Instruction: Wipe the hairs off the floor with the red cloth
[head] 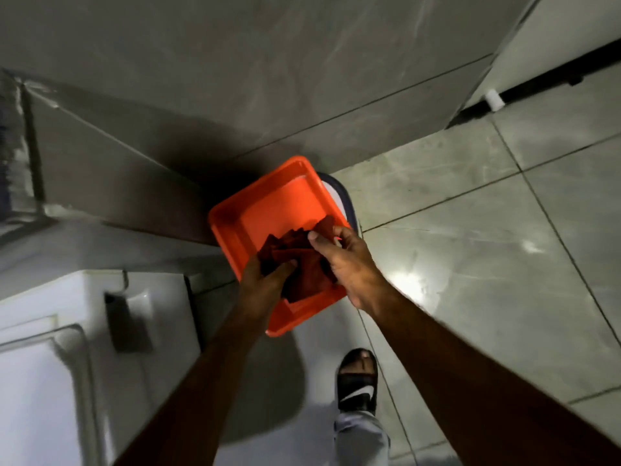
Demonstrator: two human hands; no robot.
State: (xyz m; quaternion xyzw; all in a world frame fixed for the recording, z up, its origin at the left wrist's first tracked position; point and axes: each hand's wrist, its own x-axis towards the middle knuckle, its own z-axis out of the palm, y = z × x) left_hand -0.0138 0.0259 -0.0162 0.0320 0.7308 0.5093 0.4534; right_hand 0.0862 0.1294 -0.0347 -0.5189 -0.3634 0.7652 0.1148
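While both hands bunch the cloth (304, 264) over an orange tub (268, 210), no wiping has begun.

Head view: left hand (265, 280) and right hand (349, 260) are each clamped on the crumpled cloth, tub directly beneath the grip, tiled floor (470, 247) beyond the right hand. Likely risks: a sopping cloth dripping on glossy tiles, making the sandal (358, 381) slip; hairs too fine to see could be missed.
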